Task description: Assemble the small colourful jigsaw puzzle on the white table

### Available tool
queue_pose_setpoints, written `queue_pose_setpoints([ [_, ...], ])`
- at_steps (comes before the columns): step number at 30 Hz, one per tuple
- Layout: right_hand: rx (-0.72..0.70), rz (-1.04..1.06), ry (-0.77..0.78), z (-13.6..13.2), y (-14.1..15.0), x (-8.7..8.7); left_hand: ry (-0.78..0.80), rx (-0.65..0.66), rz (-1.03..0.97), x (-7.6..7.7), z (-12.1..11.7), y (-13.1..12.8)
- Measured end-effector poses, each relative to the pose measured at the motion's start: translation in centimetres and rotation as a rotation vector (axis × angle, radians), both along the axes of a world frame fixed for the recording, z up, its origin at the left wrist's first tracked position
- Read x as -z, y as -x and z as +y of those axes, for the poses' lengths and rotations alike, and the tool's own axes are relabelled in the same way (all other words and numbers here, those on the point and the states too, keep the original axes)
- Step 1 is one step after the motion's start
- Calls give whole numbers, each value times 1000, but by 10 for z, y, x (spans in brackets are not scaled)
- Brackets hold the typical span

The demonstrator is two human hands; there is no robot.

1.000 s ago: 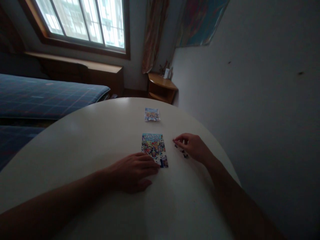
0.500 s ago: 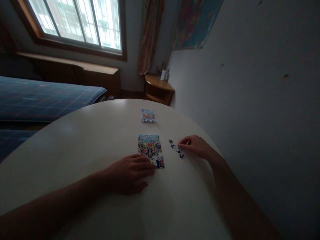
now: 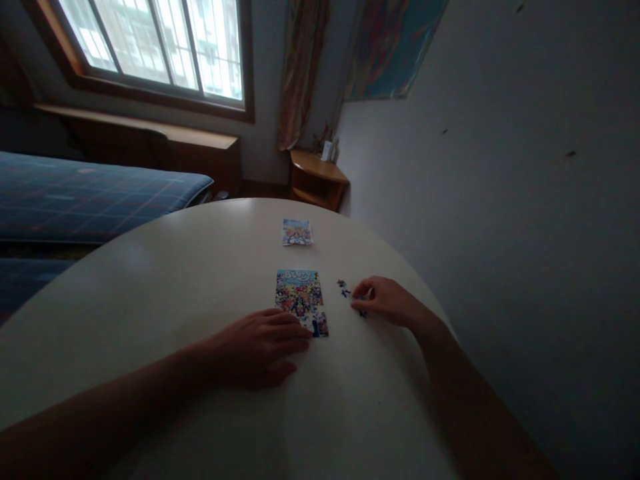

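A small, colourful jigsaw puzzle (image 3: 300,290) lies on the white table, its lower right part showing pale gaps between pieces. My left hand (image 3: 270,343) rests flat over its lower left corner, fingers stretched out and holding nothing, and hides that corner. Right of the puzzle, several loose jigsaw pieces (image 3: 345,292) lie in a short line. Thumb and index finger of my right hand (image 3: 385,300) are pinched together among them, at what looks like a small puzzle piece, mostly covered by the fingertips. Another dark blue piece (image 3: 363,314) shows just below this hand.
Beyond the puzzle lies a small printed packet (image 3: 297,232). The round white table (image 3: 200,267) curves close to the wall at right. A bed with a blue checked mattress (image 3: 100,200) stands at left, and a wooden corner shelf (image 3: 319,167) behind the table.
My right hand has shifted slightly left and down over the loose pieces, covering some of them. My left hand and the puzzle have stayed in place.
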State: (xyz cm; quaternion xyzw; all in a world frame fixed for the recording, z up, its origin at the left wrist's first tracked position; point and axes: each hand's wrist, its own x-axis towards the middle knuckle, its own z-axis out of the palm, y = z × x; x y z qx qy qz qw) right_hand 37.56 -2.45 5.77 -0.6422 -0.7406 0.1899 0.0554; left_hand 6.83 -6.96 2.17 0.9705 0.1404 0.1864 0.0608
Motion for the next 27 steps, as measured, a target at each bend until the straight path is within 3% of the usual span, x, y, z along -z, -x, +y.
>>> queue_pose_setpoints([
  [7,-77,-59,-77,-5,11,-2,-14,4,1,-1,0,-1],
  [16,-189,79,-82,-16,24,-6,-6,-17,16,0,0,0],
  [21,-251,343,-67,-17,38,-2,50,-233,-175,8,6,1],
  [24,-173,521,-149,-22,61,2,176,-411,-286,11,11,1],
  [27,-127,646,-179,-29,83,10,278,-480,-361,12,13,0],
])
